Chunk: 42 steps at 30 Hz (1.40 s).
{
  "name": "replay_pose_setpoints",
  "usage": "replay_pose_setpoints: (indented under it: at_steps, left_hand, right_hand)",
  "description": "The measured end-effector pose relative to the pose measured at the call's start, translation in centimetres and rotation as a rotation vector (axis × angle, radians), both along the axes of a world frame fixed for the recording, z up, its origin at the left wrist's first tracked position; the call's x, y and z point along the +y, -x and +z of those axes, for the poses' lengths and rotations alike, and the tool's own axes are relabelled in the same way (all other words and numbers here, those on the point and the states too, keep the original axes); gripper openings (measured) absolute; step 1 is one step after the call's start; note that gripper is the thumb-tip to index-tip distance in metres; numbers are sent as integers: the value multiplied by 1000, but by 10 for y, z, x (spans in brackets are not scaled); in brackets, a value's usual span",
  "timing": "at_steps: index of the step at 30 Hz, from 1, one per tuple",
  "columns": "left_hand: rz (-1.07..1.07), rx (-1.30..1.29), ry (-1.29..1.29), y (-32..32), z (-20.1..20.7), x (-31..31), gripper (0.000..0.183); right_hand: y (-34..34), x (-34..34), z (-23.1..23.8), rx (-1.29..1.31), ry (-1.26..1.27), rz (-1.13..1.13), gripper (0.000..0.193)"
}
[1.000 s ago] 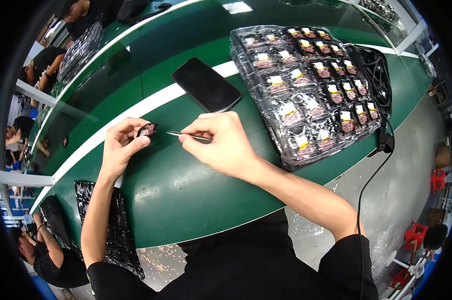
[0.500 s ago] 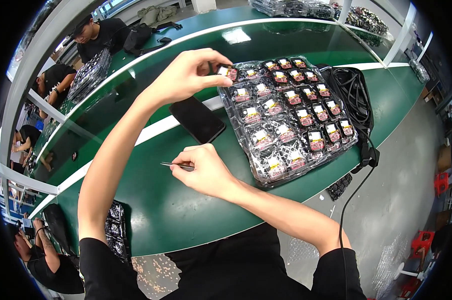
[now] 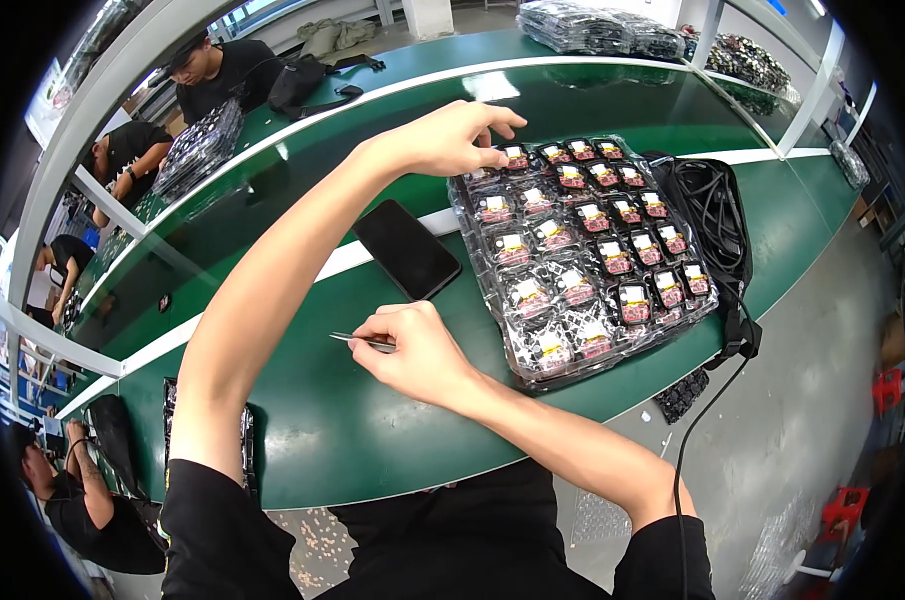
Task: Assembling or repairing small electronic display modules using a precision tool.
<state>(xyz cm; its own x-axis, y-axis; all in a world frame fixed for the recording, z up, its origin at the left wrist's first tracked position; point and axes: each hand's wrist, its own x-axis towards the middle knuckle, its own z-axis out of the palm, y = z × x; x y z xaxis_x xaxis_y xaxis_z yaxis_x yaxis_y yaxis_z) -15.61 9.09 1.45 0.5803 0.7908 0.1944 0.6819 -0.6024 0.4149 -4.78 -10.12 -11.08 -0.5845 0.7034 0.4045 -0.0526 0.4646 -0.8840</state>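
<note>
My left hand (image 3: 461, 138) is over the far left corner of a clear plastic blister tray (image 3: 521, 372), thumb and fingers apart. Just beyond the thumb tip lies a small black part (image 3: 515, 156) with a white and yellow label and a reddish area. Similar parts sit in rows on the tray, the black-framed ones mostly on its right side; those at the left look set down inside the clear pockets. Nearer to me, my right hand (image 3: 413, 350) pinches slim metal tweezers (image 3: 345, 337), points to the left, above the green table (image 3: 373, 440).
A black phone (image 3: 407, 250) lies left of the tray. To its right is a black bag (image 3: 708, 215) with coiled cable. A dark tray (image 3: 246, 445) sits by my left elbow. White-edged rails and frame posts (image 3: 803, 80) border the table; co-workers sit at the left.
My left hand has let go of the black part, which now rests at the tray's far left area. The right hand keeps its hold on the tweezers. The whole view has shifted slightly.
</note>
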Motion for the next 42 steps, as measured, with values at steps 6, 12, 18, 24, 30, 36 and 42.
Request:
replay_pose_setpoints:
  at_steps: [6,12,18,24,30,36,42]
  left_hand:
    - [117,-135,-75,66,13,-53,40]
    - [501,-82,-91,208,-41,-138,35]
    - [1122,231,-375,376,-111,-253,49]
    - [1522,138,-261,458,-136,-315,55]
    - [1360,-17,-303,454,-132,-307,53]
    - [736,-346,-78,288,-99,-273,61]
    - [274,-435,217,169,-97,-271,70]
  right_hand:
    - [-5,-2,12,-33,-39,-27,17]
    - [-8,-6,14,-59,19,-17,16]
    - [-5,-9,17,-78,10,-14,15]
    - [-2,-8,15,-152,25,-30,14]
    - [-2,-10,18,-171,39,-51,15]
    - [-2,-8,11,-107,133,-116,13]
    - [-1,-8,12,-6,241,-120,14]
